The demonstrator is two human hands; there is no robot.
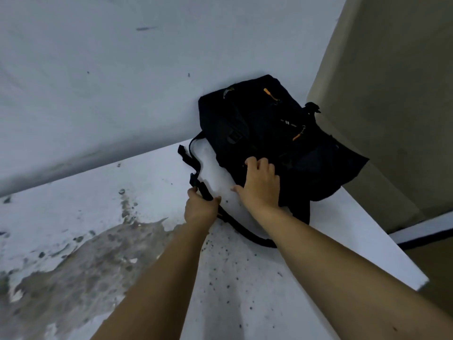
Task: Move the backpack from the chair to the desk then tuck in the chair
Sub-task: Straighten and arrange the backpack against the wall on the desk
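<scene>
A black backpack [272,133] with orange zipper pulls lies on the white desk [245,278], pushed into the far corner against the wall. My left hand [199,208] is closed around one black shoulder strap [193,165] that trails across the desk. My right hand [259,184] rests on the backpack's near edge, fingers spread and curled over the fabric. The chair is out of view.
The desk top is stained and peeling on the left [81,253]. A white wall [122,82] runs behind it and a beige panel [392,106] stands at the right. The desk's right edge [392,241] drops off near the backpack.
</scene>
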